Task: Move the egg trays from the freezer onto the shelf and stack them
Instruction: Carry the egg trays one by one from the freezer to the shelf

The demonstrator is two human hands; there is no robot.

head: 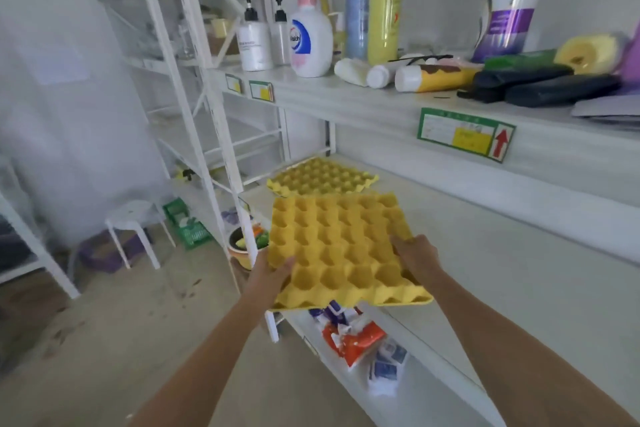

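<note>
I hold a yellow egg tray [341,246] level in front of me, cups facing up, above the front edge of the middle shelf [502,270]. My left hand [273,274] grips its near-left corner and my right hand [417,256] grips its right side. A second yellow egg tray [322,177] lies flat on the same white shelf, farther back at its left end, just beyond the held tray. No freezer is in view.
The upper shelf [381,104] carries pump bottles, tall spray cans, tubes and dark rolls. Packets [356,336] lie on the lower shelf below the held tray. A white stool [133,218], a green basket [188,229] and a bowl of vegetables [247,243] stand on the floor at left.
</note>
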